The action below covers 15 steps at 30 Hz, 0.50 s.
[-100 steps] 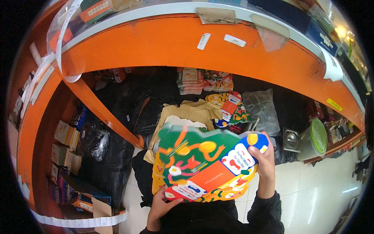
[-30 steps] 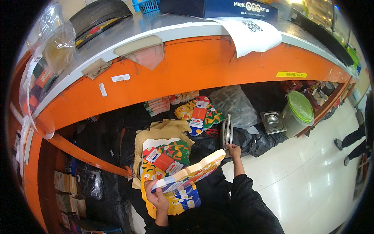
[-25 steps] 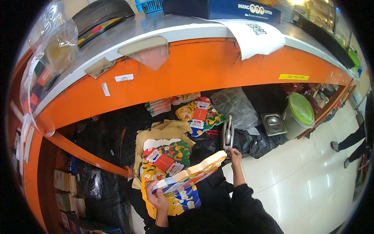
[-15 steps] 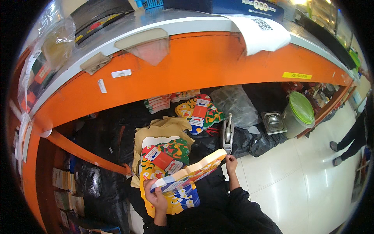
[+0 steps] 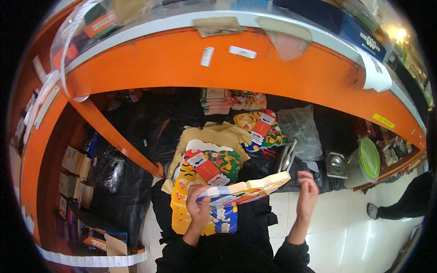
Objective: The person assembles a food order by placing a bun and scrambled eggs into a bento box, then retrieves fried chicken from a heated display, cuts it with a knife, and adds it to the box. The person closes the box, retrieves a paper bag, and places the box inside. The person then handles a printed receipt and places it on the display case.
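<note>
My left hand (image 5: 199, 208) is closed around the near-left end of a thick stack of printed die-cut cards (image 5: 248, 189), thumb on the near side. The stack is tilted, with its pale cut edge upward and a bright yellow, blue and red pattern on its face. My right hand (image 5: 307, 191) is raised just past the stack's right end, apart from it, fingers loosely bent with nothing seen in them. Beneath the stack lie more patterned die-cut cards (image 5: 210, 169) in red, green, yellow and blue, on crumpled brown wrapping paper (image 5: 191, 134).
An orange shelf beam (image 5: 182, 63) crosses above my hands. Further in are more die-cut cards (image 5: 261, 129), clear plastic wrap (image 5: 300, 132), a metal tool (image 5: 286, 157), a steel lidded container (image 5: 336, 164) and a green-lidded bucket (image 5: 368, 157). A person's leg (image 5: 405, 200) shows at right.
My right hand has let go of the stack's right end and moved away from it. My left hand still grips the stack. The view has turned left, and the person at right appears nearer.
</note>
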Motion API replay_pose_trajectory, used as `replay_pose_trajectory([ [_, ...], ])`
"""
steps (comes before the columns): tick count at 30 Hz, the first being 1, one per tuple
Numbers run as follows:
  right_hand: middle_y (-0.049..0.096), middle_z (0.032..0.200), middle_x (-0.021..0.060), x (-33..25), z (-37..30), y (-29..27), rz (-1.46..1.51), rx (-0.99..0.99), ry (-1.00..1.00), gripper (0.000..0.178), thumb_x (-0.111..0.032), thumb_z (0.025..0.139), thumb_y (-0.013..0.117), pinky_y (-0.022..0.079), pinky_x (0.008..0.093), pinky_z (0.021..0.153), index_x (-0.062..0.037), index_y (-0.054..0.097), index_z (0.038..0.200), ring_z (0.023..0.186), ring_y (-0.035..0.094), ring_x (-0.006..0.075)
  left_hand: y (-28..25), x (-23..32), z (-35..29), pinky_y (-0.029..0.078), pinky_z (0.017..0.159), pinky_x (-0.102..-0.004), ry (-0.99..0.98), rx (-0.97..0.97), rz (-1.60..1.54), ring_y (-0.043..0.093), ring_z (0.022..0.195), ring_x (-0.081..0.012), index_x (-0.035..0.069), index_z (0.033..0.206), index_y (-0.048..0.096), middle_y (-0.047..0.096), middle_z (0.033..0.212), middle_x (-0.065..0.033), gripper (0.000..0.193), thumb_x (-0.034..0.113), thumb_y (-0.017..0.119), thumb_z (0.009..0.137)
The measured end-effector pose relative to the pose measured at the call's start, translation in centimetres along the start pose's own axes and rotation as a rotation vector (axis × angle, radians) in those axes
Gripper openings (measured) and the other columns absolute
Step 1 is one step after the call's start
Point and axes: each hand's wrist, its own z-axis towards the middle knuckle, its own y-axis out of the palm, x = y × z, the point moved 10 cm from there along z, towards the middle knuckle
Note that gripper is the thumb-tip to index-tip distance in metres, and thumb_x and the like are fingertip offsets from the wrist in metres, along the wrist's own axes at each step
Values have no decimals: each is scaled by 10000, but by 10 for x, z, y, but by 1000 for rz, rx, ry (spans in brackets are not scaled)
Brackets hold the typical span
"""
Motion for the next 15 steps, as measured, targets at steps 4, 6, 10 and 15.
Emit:
replay_pose_trajectory([
  [4, 623, 1106, 83, -127, -18, 99, 99, -403, -272, 151, -300, 683, 762, 282, 489, 1010, -164, 701, 703, 1133, 496, 286, 2, 7, 3, 423, 766, -319, 9, -20, -10, 532, 839, -246, 3, 981, 599, 558, 885, -122, 188, 108, 604, 824],
  [6, 618, 1154, 23, -136, -41, 151, -35, -617, -303, 134, -278, 631, 782, 170, 513, 1074, -207, 724, 728, 1202, 461, 266, 3, 7, 3, 426, 765, -313, -5, -32, -13, 538, 832, -243, 6, 986, 602, 566, 890, -121, 187, 109, 599, 830],
  [10, 637, 1109, -27, -124, -51, 189, -341, -467, -355, 97, -221, 662, 764, 89, 499, 1093, -212, 729, 751, 1151, 482, 233, 4, 5, 6, 435, 787, -320, -24, -60, -11, 561, 887, -239, 8, 1028, 594, 592, 960, -136, 199, 126, 552, 873],
  [15, 676, 904, -74, -117, -52, 196, -428, -351, -376, 62, -206, 687, 748, 67, 460, 1092, -214, 724, 744, 955, 534, 161, 4, 9, 7, 436, 817, -329, -2, -86, -183, 566, 919, -237, 4, 1044, 583, 597, 983, -127, 264, 186, 615, 855],
])
